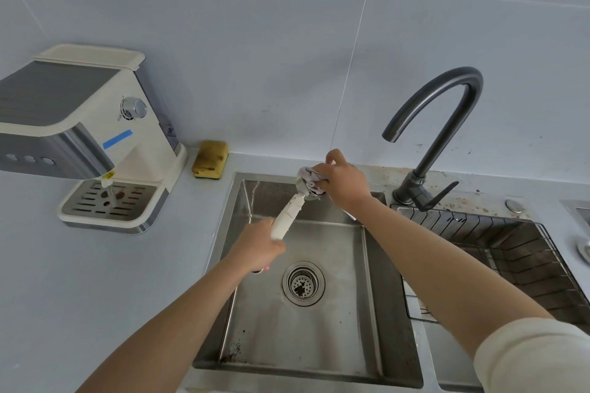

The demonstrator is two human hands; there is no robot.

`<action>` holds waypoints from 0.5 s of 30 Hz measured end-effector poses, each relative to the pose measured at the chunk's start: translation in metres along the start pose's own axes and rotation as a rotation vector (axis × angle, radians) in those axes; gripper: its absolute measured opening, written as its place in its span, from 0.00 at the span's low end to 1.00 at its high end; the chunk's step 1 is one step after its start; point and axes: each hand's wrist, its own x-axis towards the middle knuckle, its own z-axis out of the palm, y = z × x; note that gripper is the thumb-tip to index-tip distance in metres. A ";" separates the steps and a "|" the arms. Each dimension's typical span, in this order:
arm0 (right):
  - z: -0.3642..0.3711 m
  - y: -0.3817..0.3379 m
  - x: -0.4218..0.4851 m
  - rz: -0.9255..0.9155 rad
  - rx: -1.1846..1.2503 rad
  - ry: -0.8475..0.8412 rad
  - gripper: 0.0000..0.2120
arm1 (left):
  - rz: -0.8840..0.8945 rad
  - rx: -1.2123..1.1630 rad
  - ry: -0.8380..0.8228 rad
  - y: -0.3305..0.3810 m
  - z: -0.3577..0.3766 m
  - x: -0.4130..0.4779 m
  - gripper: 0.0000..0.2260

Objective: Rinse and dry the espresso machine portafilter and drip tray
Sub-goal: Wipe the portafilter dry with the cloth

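Nearest the lens, a cream sleeve (530, 357) is seen on the right arm, which is stretched across the sink (319, 344). Portafilter (289, 217) is held above the sink, head toward its back edge, white handle angled down toward the camera. Left hand (258, 246) is wrapped fully round the handle's lower end, just left of the drain (303, 283). Right hand (343, 182) is curled round a bunched cloth (308, 177), which is pressed onto the portafilter head. Step is judged as drying the portafilter; no water is seen running from the faucet (447, 112) at the sink's back right. Drip tray (110, 201) is seated in the espresso machine (79, 124), well left of the sink, untouched, so roughly half the task is judged left. Risks: filter basket could be twisted loose by the cloth and dropped into the sink if only friction-fitted; handle could slip in the left grip under that torque if wet; moisture could be left inside, as the cloth looks small and wadded. Dark specks are seen on the sink floor, so a dropped part would need re-rinsing. Sponge (210, 159) is propped at the wall just left of the sink's back corner; wire rack (510, 249) is set right of the sink.
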 end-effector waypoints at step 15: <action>-0.004 -0.008 0.008 0.453 0.488 -0.327 0.17 | -0.069 0.003 0.109 -0.014 0.012 0.003 0.06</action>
